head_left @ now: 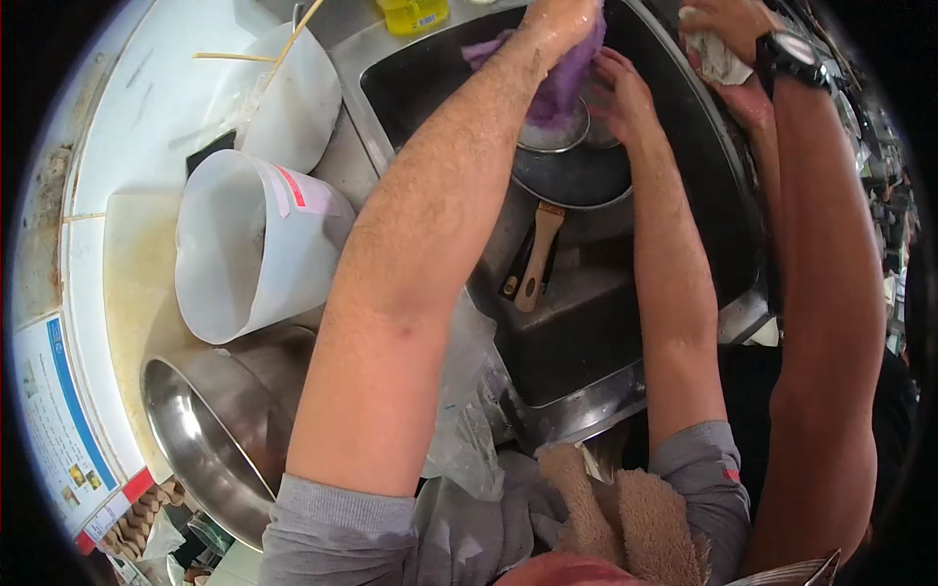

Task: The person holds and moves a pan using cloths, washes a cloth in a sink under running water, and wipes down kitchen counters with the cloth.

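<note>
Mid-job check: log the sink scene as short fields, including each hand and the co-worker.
Left hand: grips purple cloth; partly cut off by frame
Right hand: beside the cloth, fingers parted; contact unclear
Under cloth: suds
Sink: holds a brush with a wooden handle
Left of sink: white bucket, steel pot
Co-worker: hand on pale cloth; watch on wrist
</note>
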The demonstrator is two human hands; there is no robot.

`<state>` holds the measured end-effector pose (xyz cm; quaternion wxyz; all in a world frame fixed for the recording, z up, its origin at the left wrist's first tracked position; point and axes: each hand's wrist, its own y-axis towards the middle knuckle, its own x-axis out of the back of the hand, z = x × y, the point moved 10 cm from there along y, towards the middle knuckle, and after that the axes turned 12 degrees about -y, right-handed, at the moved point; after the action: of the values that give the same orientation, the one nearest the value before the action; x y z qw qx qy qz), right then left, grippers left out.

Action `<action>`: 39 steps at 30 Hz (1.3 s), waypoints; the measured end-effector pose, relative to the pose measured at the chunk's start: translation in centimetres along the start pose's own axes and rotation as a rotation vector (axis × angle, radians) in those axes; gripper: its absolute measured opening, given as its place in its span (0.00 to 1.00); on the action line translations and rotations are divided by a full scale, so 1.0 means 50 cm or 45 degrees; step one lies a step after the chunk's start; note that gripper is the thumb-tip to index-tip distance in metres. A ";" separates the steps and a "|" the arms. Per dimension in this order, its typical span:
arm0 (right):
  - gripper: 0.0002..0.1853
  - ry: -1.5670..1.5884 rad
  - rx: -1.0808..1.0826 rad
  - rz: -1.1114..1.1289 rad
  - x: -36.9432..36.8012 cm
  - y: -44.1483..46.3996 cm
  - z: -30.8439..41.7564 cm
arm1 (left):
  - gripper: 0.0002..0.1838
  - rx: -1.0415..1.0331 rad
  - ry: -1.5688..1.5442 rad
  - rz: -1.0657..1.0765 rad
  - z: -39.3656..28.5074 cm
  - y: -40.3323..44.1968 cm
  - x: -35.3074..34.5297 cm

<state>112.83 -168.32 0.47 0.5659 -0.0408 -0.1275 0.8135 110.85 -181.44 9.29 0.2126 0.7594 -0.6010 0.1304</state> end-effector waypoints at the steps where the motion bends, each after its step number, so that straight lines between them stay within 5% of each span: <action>1: 0.29 0.123 -0.225 -0.065 -0.008 -0.005 -0.032 | 0.13 -0.348 0.076 -0.280 -0.037 0.002 0.035; 2: 0.29 0.246 -0.445 -0.131 -0.019 -0.019 -0.063 | 0.13 -0.348 0.069 -0.271 -0.027 0.016 0.014; 4: 0.27 0.305 -0.524 -0.113 -0.029 -0.021 -0.098 | 0.15 0.504 -1.601 -0.249 -0.024 -0.053 -0.006; 5: 0.25 0.663 -0.464 0.151 -0.072 0.007 -0.128 | 0.17 0.381 -1.859 -0.149 -0.045 -0.040 -0.013; 6: 0.22 1.015 -0.391 0.423 -0.113 0.027 -0.134 | 0.17 0.378 -1.859 -0.152 -0.050 -0.039 -0.009; 8: 0.15 1.045 -0.408 0.387 -0.110 0.069 -0.169 | 0.18 0.435 -1.555 -0.088 -0.061 -0.036 -0.006; 9: 0.15 1.192 -0.320 0.582 -0.125 0.084 -0.142 | 0.20 0.195 -0.912 0.028 -0.055 -0.014 0.018; 10: 0.15 1.339 -0.236 0.775 -0.151 0.051 -0.080 | 0.20 0.196 -0.906 0.025 -0.035 -0.026 0.024; 11: 0.14 1.108 -0.153 0.313 -0.110 0.070 -0.068 | 0.21 0.106 -0.410 -0.115 -0.025 -0.037 0.053; 12: 0.12 0.688 0.010 0.221 -0.084 0.055 0.004 | 0.23 0.010 0.085 -0.247 -0.026 -0.050 0.075; 13: 0.13 0.293 0.310 0.148 -0.068 0.037 0.068 | 0.23 0.009 0.084 -0.242 -0.003 -0.063 0.068; 15: 0.13 -0.121 0.606 0.068 -0.049 -0.012 0.170 | 0.24 0.502 -1.345 -0.121 0.113 -0.097 -0.010; 17: 0.24 -1.107 0.982 -0.048 -0.068 -0.084 0.274 | 0.22 0.579 -1.683 -0.090 0.138 -0.122 -0.054; 18: 0.24 -1.113 0.982 -0.051 -0.061 -0.081 0.273 | 0.22 0.666 -2.016 -0.058 0.124 -0.142 -0.077; 20: 0.24 -1.345 0.989 -0.290 -0.022 -0.085 0.277 | 0.22 0.638 -2.116 -0.033 0.076 -0.127 -0.091; 22: 0.16 -1.023 1.018 -0.220 0.015 -0.027 0.200 | 0.20 0.062 -2.279 0.445 0.007 -0.085 -0.086; 23: 0.19 -0.360 0.484 -0.218 0.085 0.024 0.121 | 0.20 0.210 -2.060 0.014 0.041 -0.069 -0.080; 24: 0.22 0.299 -0.055 -0.199 0.096 0.033 0.031 | 0.20 0.205 -2.060 0.018 0.032 -0.062 -0.077; 26: 0.23 0.514 -0.312 -0.173 0.079 0.004 -0.024 | 0.20 0.055 -0.393 -0.577 0.015 -0.062 0.037; 27: 0.25 0.727 -0.586 -0.136 0.044 -0.024 -0.064 | 0.22 -0.026 -0.300 -0.710 -0.034 -0.097 0.058; 28: 0.25 0.734 -0.588 -0.134 0.023 -0.030 -0.064 | 0.22 -0.026 -0.293 -0.707 -0.033 -0.091 0.054; 30: 0.23 0.919 -0.287 0.167 -0.043 -0.024 -0.020 | 0.29 0.051 -0.131 0.054 -0.030 -0.055 -0.068; 32: 0.23 1.046 -0.157 0.371 -0.082 -0.008 0.010 | 0.31 -0.023 -0.155 -0.092 -0.031 -0.075 -0.058; 36: 0.20 0.849 -0.150 0.059 -0.066 0.014 0.042 | 0.24 -0.216 0.152 -0.578 -0.049 -0.081 0.049; 38: 0.21 0.406 0.259 0.075 -0.060 0.027 0.117 | 0.24 0.367 -1.625 -0.019 0.038 -0.077 -0.044; 39: 0.26 0.114 0.424 0.117 -0.069 0.011 0.159 | 0.17 0.705 -1.825 -0.019 -0.024 -0.152 -0.040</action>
<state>111.88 -173.01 7.71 0.5322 0.0115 0.0364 0.8458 117.78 -177.74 8.17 -0.4259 0.6879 -0.5322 -0.2493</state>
